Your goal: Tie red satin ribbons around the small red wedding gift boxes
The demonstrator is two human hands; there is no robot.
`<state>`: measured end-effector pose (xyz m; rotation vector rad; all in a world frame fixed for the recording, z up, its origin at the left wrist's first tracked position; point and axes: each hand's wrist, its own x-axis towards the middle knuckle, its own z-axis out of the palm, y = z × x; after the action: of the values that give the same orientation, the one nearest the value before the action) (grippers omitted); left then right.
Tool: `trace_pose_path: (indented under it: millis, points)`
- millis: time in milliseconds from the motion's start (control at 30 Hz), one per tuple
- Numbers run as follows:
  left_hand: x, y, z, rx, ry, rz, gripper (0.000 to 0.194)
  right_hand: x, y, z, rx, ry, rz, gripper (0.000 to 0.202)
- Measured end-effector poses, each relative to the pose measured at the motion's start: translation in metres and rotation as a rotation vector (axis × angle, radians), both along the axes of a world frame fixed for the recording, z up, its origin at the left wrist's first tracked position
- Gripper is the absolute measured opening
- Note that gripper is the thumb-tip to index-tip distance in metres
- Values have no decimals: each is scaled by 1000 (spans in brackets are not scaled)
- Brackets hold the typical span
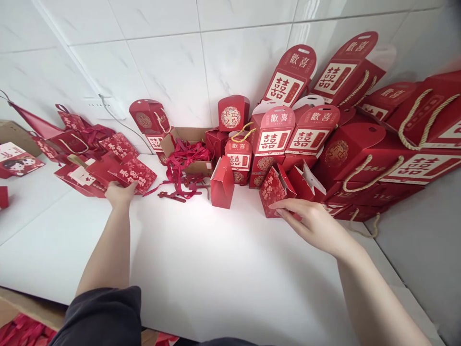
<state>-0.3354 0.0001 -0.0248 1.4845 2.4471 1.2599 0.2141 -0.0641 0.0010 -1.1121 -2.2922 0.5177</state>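
Note:
At the left, my left hand (120, 193) has its thumb on a red patterned gift box (134, 174) with pale lettering and grips its lower edge. That box lies tilted among other red boxes. My right hand (311, 218) has its fingers stretched against the lower front of an upright red patterned gift box (273, 192), touching it. Just behind these fingers is another red box with open white flaps (312, 177). A plain red box (222, 185) with a peaked top stands alone between my hands.
An open cardboard box (200, 168) of red ribbons (189, 154) sits near the wall, some ribbons spilling out. Stacked red boxes with rope handles (374, 173) fill the right. A cable (124, 120) hangs from a wall socket. A white box with cartoon figures (18, 161) lies far left.

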Motion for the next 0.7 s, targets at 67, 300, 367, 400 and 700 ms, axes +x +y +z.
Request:
trace_pose_path:
  millis: [67, 300, 367, 400, 700]
  points:
    - [-6, 2, -7, 26, -17, 184, 53, -1, 0, 0, -13, -9, -3, 22]
    - [-5, 18, -31, 50, -70, 330, 60, -10, -3, 3, -53, -26, -10, 24]
    - [-4, 18, -32, 66, -94, 353, 61, -8, -2, 6, -45, -45, -5, 24]
    - [-4, 18, -31, 78, -107, 371, 61, -5, -2, 8, -34, -58, 1, 25]
    - [55, 21, -13, 201, -196, 245, 48, 46, -22, 65, 195, 86, -483, 21]
